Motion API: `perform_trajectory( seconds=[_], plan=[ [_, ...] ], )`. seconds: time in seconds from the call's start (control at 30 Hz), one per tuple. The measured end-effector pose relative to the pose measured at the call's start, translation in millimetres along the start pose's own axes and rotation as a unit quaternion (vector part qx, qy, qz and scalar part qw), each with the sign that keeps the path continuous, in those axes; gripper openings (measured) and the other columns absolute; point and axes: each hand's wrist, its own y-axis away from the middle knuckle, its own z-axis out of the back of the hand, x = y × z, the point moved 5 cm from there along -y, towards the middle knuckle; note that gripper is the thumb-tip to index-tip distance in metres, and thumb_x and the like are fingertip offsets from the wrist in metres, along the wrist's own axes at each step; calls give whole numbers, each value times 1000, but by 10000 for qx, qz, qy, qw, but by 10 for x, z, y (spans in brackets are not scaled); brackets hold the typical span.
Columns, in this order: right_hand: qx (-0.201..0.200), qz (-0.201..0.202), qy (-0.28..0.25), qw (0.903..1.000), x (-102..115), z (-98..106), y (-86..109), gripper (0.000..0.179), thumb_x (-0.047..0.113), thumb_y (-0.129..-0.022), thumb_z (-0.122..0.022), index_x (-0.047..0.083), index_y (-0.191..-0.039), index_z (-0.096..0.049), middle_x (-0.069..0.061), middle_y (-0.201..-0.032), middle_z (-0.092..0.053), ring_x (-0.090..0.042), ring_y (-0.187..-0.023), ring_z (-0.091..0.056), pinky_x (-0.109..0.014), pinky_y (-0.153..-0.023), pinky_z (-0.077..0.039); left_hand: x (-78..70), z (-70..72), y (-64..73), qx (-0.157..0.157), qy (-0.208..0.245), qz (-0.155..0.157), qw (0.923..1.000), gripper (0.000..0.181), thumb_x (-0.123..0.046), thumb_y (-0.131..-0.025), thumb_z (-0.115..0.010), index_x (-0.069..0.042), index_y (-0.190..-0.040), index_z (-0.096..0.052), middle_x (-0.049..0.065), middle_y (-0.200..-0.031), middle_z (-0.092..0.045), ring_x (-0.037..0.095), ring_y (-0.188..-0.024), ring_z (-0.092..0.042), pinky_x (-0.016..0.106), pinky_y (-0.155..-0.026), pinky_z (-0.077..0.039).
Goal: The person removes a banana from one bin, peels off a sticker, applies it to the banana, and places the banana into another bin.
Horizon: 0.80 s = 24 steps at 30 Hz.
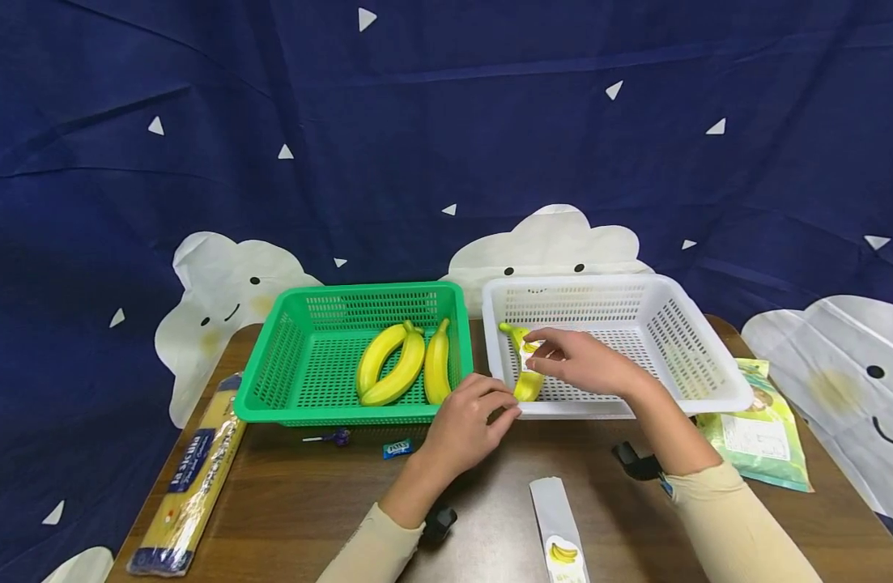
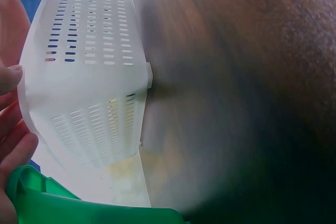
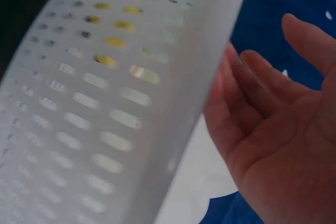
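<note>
In the head view my left hand (image 1: 471, 417) is at the near left corner of the white basket (image 1: 599, 407), fingers loosely bent and fingertips right at its rim. The left wrist view shows those fingers along the basket's edge. My right hand (image 1: 580, 362) reaches over the white basket, its fingertips overlapping a banana (image 1: 528, 389) that lies along the left side. A white paper label (image 1: 526, 354) is on this banana. In the right wrist view the right hand's fingers are spread and loosely bent beyond the basket wall, holding nothing.
A green basket (image 1: 322, 417) with several bananas (image 1: 436, 368) stands left of the white one. In front lie a lollipop (image 1: 340, 437), a small blue packet (image 1: 397, 448) and a paper strip (image 1: 551, 510) with a banana picture. Spaghetti (image 1: 191, 478) lies left, a green bag (image 1: 763, 433) right.
</note>
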Motion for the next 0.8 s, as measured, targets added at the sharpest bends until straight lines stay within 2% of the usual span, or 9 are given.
perform_trajectory(
  seconds=[0.17,0.33,0.63,0.8],
  plan=[
    [-445,364,205,9981,85,-91,217,32,25,-92,-66,7,-119,-63,-2,-102,-66,-14,-89,-62,-36,-77,-51,9,-9,2,31,2,-11,10000,12,-23,-87,-72,-13,-93,-76,-3,-99,-67,11,-97,-55,18,-90,-42],
    [-774,476,484,9947,103,-179,388,29,28,-90,-69,11,-113,-67,-1,-103,-67,-12,-88,-61,-39,-77,-51,15,-15,12,26,-59,0,10000,11,-23,-86,-73,-14,-92,-76,-4,-99,-66,11,-98,-55,18,-90,-42],
    [-1365,445,786,9865,-17,-163,684,32,37,-87,-71,18,-113,-67,5,-107,-66,-13,-95,-61,-39,-80,-49,2,-10,3,-30,-25,-9,10000,10,-23,-86,-73,-14,-90,-76,-4,-98,-66,12,-97,-56,20,-88,-43],
    [-1513,595,714,9841,-117,-173,773,26,28,-85,-74,19,-109,-68,10,-103,-66,-12,-94,-62,-38,-78,-50,-2,-10,2,-13,-97,3,10000,10,-23,-86,-72,-14,-90,-76,-4,-99,-66,11,-98,-55,19,-89,-42]
  ],
)
